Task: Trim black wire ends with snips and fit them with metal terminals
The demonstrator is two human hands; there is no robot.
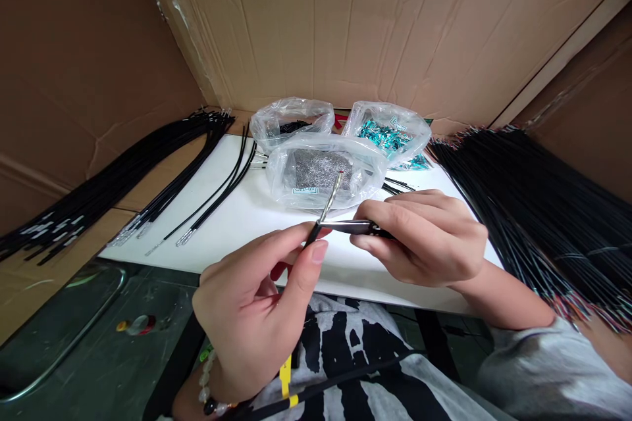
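Note:
Between thumb and forefinger, my left hand pinches a black cable near its stripped end. A silvery shielded section sticks up from the black jacket, with a small reddish tip. My right hand is closed on a slim tool with dark handles and a metal tip. That tip touches the cable where the jacket meets the silvery section. Just beyond the hands sits an open plastic bag of small silvery pieces. More of the black cable, with yellow tags, crosses the lap.
Behind are a bag of black pieces and a bag of teal pieces. Black cables lie left on the white tabletop and cardboard; a large cable bundle lies right. Cardboard walls enclose the table.

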